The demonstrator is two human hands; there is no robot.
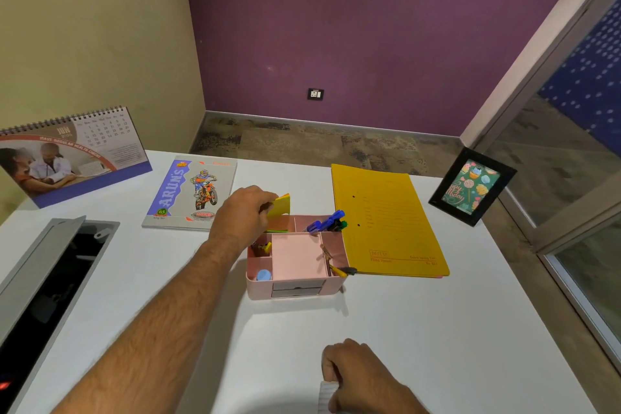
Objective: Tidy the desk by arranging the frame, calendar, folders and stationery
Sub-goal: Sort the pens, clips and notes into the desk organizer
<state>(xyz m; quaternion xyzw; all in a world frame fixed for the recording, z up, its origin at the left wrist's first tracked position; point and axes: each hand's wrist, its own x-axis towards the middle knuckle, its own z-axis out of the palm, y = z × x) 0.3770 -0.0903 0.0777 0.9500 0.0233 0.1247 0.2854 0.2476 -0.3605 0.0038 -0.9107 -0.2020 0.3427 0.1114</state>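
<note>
My left hand (243,215) pinches a yellow sticky-note pad (280,207) just above the back left compartment of the pink desk organiser (297,259). Blue pens (326,221) lie in the organiser's back compartment, and small items sit in its side slots. My right hand (356,376) rests near the desk's front edge, fingers curled round a small white object (327,395). A yellow folder (386,222) lies right of the organiser. A black photo frame (472,186) stands at the far right, a desk calendar (74,153) at the far left, and a notebook (193,193) beside it.
An open grey cable hatch (50,265) is set in the white desk (437,329) at the left. A glass partition runs along the right edge. Purple and beige walls stand behind the desk.
</note>
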